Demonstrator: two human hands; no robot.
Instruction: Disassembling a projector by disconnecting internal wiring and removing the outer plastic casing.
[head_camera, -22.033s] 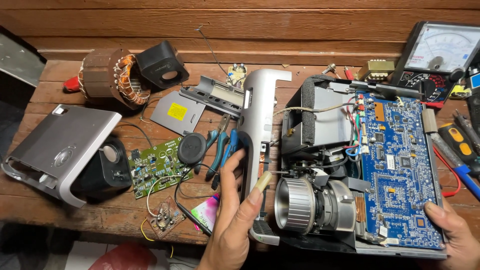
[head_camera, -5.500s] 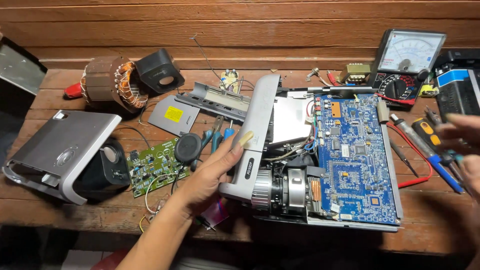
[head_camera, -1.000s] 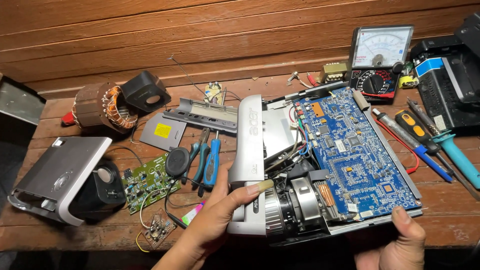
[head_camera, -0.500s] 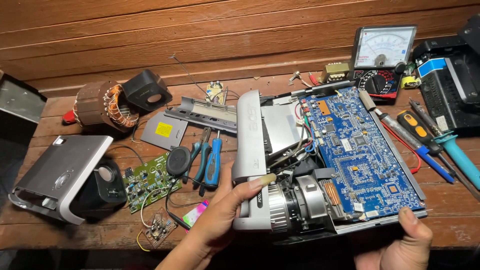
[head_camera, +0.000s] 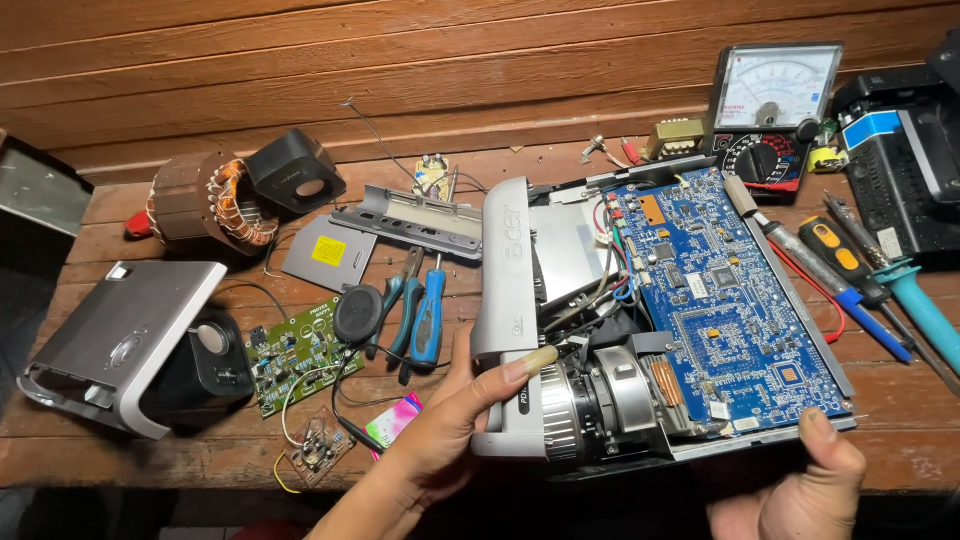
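Gripping the opened projector (head_camera: 640, 320) at the worktop's (head_camera: 900, 400) near edge, my left hand (head_camera: 440, 430) curls around its grey front panel beside the lens barrel (head_camera: 590, 405), thumb pressed on top. My right hand (head_camera: 800, 480) closes on the near right corner under the blue circuit board (head_camera: 730, 300). Blue-handled pliers (head_camera: 425, 315) and a green circuit board (head_camera: 295, 350) lie just left. Screwdrivers (head_camera: 850, 270) lie right; an analogue meter (head_camera: 775, 110) leans against the wooden plank wall (head_camera: 400, 60) at the far edge.
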